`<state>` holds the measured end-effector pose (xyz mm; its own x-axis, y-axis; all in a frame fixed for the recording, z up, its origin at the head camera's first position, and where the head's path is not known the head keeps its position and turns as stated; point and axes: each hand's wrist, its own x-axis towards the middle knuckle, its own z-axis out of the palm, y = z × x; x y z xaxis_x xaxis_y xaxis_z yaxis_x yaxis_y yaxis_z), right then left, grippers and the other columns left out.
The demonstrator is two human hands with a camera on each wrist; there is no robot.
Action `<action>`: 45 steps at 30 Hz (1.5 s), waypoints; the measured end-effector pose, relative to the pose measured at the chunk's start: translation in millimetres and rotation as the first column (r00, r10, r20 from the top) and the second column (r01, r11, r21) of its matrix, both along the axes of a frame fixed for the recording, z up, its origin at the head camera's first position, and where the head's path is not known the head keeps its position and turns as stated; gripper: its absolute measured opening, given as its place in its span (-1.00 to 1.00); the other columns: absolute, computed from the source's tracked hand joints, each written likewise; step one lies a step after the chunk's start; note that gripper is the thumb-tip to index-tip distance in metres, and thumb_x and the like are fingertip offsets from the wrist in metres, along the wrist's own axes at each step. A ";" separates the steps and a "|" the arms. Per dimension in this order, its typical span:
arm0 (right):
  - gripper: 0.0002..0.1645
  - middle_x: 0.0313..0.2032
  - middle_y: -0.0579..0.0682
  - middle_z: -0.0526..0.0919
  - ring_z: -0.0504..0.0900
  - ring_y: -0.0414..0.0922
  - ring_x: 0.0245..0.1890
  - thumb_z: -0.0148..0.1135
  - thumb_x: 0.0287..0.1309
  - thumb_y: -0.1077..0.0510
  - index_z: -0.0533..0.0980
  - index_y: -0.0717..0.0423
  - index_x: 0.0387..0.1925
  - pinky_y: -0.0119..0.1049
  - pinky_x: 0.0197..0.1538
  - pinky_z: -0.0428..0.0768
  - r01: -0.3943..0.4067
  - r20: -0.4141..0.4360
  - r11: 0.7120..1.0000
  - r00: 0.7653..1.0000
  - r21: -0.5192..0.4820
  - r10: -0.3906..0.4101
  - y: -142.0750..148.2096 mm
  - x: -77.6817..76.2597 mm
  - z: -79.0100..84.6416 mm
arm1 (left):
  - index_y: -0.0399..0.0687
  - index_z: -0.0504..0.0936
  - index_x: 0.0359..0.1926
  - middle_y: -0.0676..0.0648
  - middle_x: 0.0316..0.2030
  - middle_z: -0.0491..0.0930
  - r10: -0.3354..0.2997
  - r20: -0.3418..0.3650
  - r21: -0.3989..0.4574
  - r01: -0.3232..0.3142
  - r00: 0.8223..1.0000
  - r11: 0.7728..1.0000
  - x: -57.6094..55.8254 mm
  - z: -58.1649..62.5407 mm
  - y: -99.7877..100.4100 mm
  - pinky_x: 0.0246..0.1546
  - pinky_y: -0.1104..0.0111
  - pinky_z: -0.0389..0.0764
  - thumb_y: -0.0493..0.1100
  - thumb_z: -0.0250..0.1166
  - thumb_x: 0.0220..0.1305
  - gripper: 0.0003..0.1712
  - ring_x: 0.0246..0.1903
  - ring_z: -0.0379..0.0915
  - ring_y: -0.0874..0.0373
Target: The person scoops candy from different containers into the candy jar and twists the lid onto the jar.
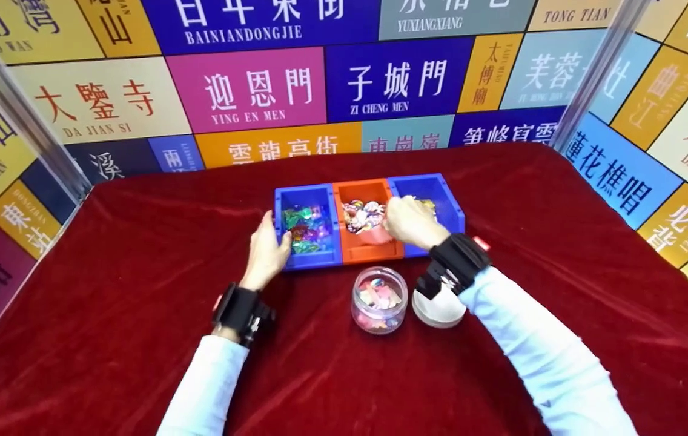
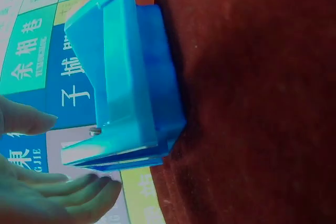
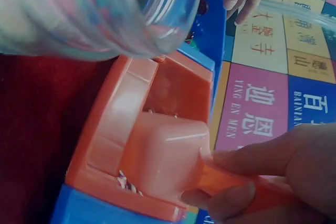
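Observation:
A pinkish-orange scoop (image 3: pixel 168 156) is gripped by its handle in my right hand (image 1: pixel 412 221). Its bowl sits inside the orange bin (image 1: pixel 368 254), against small white and multicoloured pieces (image 1: pixel 363 213). My left hand (image 1: pixel 267 251) is at the outer left side of the blue bin (image 1: pixel 314 260), thumb near the rim and fingers along the wall. Shiny green, purple and red pieces (image 1: pixel 304 233) lie in that bin. In the left wrist view, the thumb and the loosely extended fingers stand apart beside the bin's corner.
A second blue bin (image 1: pixel 452 209) with yellowish pieces adjoins the orange one on the right. In front stands an open clear jar (image 1: pixel 379 324) part-filled with pale and pink pieces, beside a white lid (image 1: pixel 439 310). Red cloth (image 1: pixel 138 290) covers the table; printed panels (image 1: pixel 247 91) rise behind.

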<state>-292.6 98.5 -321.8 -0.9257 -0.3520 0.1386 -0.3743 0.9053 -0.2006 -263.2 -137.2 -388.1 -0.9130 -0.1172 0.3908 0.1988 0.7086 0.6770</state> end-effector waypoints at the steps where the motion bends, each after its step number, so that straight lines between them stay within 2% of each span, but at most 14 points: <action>1: -0.85 -0.59 0.22 0.54 0.53 0.08 -0.55 0.07 -0.07 0.29 0.45 0.25 -0.66 -0.05 -0.51 0.52 0.002 0.008 1.000 1.000 0.002 -0.002 -1.4 -1.7 -0.8 | -0.58 0.15 0.15 -0.49 0.00 0.36 -0.004 0.021 -0.003 0.004 1.000 1.000 -1.3 0.7 0.1 0.09 0.08 0.31 -0.35 0.10 0.13 -0.41 0.02 0.31 -0.29; 5: -0.80 -0.67 0.11 0.44 0.44 0.00 -0.62 0.05 -0.09 0.32 0.35 0.18 -0.74 -0.09 -0.51 0.51 -0.005 0.035 1.000 0.999 -0.010 0.005 -5.5 -7.8 -4.9 | -0.58 0.14 0.17 -0.49 -0.01 0.38 0.006 0.119 -0.028 -0.003 0.993 1.000 -5.6 3.0 0.1 0.08 0.10 0.33 -0.37 0.05 0.16 -0.43 0.01 0.33 -0.27; 8: -0.75 -0.71 0.05 0.36 0.39 -0.02 -0.66 0.05 -0.10 0.33 0.29 0.14 -0.77 -0.09 -0.53 0.52 -0.038 0.007 0.999 0.999 -0.009 0.038 -6.8 -11.6 -9.1 | -0.56 0.14 0.18 -0.49 -0.03 0.40 0.006 0.158 -0.048 0.001 0.987 0.999 -6.8 2.8 -0.1 0.07 0.10 0.35 -0.40 0.03 0.15 -0.44 0.00 0.34 -0.27; 11: -0.72 -0.71 0.04 0.34 0.38 -0.03 -0.66 0.05 -0.10 0.34 0.25 0.12 -0.78 -0.11 -0.54 0.53 -0.044 -0.011 0.999 0.999 -0.015 0.044 -7.6 -15.8 -13.7 | -0.56 0.14 0.18 -0.49 -0.06 0.42 0.001 0.163 -0.060 0.008 0.987 0.998 -6.8 1.2 -0.2 0.04 0.10 0.37 -0.42 0.02 0.14 -0.43 -0.02 0.37 -0.26; 14: -0.74 -0.67 0.13 0.46 0.48 0.05 -0.64 0.07 -0.08 0.33 0.30 0.17 -0.77 -0.11 -0.53 0.54 -0.069 -0.027 0.997 0.997 -0.016 0.069 -6.2 -20.5 -21.3 | -0.54 0.16 0.18 -0.48 -0.08 0.44 -0.002 0.157 -0.057 0.012 0.988 0.998 -7.0 -0.5 0.5 0.01 0.10 0.39 -0.43 0.03 0.13 -0.44 -0.04 0.39 -0.25; 18: -0.71 -0.67 0.16 0.49 0.51 0.11 -0.63 0.08 -0.08 0.32 0.31 0.15 -0.81 -0.07 -0.53 0.54 -0.107 -0.054 0.994 0.993 -0.016 0.106 -2.9 -22.7 -30.2 | -0.54 0.19 0.16 -0.47 -0.12 0.47 -0.016 0.145 -0.057 0.024 0.989 0.998 -6.3 -2.1 1.9 -0.03 0.08 0.42 -0.44 0.04 0.10 -0.44 -0.07 0.41 -0.25; 22: -0.68 -0.73 0.04 0.37 0.45 0.04 -0.69 0.04 -0.10 0.34 0.26 0.07 -0.83 -0.09 -0.58 0.51 -0.119 -0.085 0.993 0.989 -0.018 0.117 -3.7 -22.8 -34.5 | -0.55 0.17 0.16 -0.48 -0.14 0.47 -0.013 0.138 -0.069 0.023 0.990 0.997 -5.7 -1.6 1.1 -0.04 0.07 0.42 -0.44 0.05 0.10 -0.43 -0.09 0.41 -0.27; 28: -0.71 -0.74 0.06 0.47 0.49 0.06 -0.67 0.01 -0.18 0.40 0.34 0.09 -0.85 -0.14 -0.61 0.49 -0.143 -0.131 0.988 0.982 -0.059 0.135 -7.8 -23.1 -41.6 | -0.55 0.13 0.19 -0.49 -0.10 0.45 -0.009 0.158 -0.075 0.021 0.987 0.997 -6.0 -0.1 -0.8 -0.01 0.09 0.41 -0.43 0.04 0.12 -0.41 -0.07 0.40 -0.26; 33: -0.71 -0.77 0.01 0.41 0.45 0.03 -0.71 0.03 -0.19 0.41 0.37 0.09 -0.85 -0.16 -0.66 0.44 -0.156 -0.144 0.985 0.979 -0.072 0.145 -8.6 -23.4 -48.3 | -0.54 0.15 0.18 -0.49 -0.13 0.46 -0.017 0.155 -0.073 0.029 0.988 0.997 -6.1 -1.1 -0.8 -0.03 0.07 0.42 -0.43 0.04 0.12 -0.42 -0.09 0.41 -0.27; 37: -0.79 -0.72 0.05 0.45 0.46 0.03 -0.68 0.01 -0.17 0.41 0.54 0.21 -0.70 -0.16 -0.64 0.45 -0.176 -0.153 0.980 0.975 -0.091 0.161 -5.9 -24.1 -52.2 | -0.54 0.15 0.18 -0.49 -0.14 0.47 -0.016 0.148 -0.076 0.027 0.989 0.997 -6.0 -1.1 -1.2 -0.06 0.07 0.43 -0.43 0.04 0.12 -0.42 -0.11 0.42 -0.27; 40: -0.76 -0.61 0.13 0.56 0.52 0.05 -0.61 -0.01 -0.13 0.41 0.61 0.26 -0.52 -0.17 -0.60 0.48 -0.194 -0.150 0.973 0.973 -0.127 0.175 -3.3 -24.3 -55.0 | -0.54 0.16 0.18 -0.48 -0.15 0.48 -0.017 0.141 -0.081 0.028 0.990 0.996 -6.4 -1.7 -1.7 -0.07 0.07 0.44 -0.43 0.05 0.12 -0.43 -0.12 0.43 -0.26; 43: -0.72 -0.50 0.18 0.61 0.56 0.05 -0.57 -0.03 -0.09 0.40 0.61 0.26 -0.42 -0.19 -0.58 0.50 -0.199 -0.148 0.969 0.973 -0.146 0.177 -2.0 -23.3 -57.1 | -0.54 0.16 0.18 -0.48 -0.14 0.47 -0.018 0.140 -0.080 0.029 0.990 0.996 -6.7 -2.5 -1.8 -0.06 0.07 0.43 -0.43 0.05 0.12 -0.43 -0.11 0.42 -0.27; 45: -0.75 -0.51 0.20 0.61 0.56 0.06 -0.57 -0.04 -0.03 0.38 0.59 0.32 -0.42 -0.19 -0.59 0.51 -0.184 -0.143 0.970 0.976 -0.161 0.162 -2.2 -22.3 -57.7 | -0.54 0.16 0.18 -0.48 -0.13 0.47 -0.017 0.141 -0.078 0.028 0.990 0.997 -6.6 -2.8 -1.5 -0.05 0.07 0.42 -0.43 0.04 0.12 -0.43 -0.10 0.41 -0.27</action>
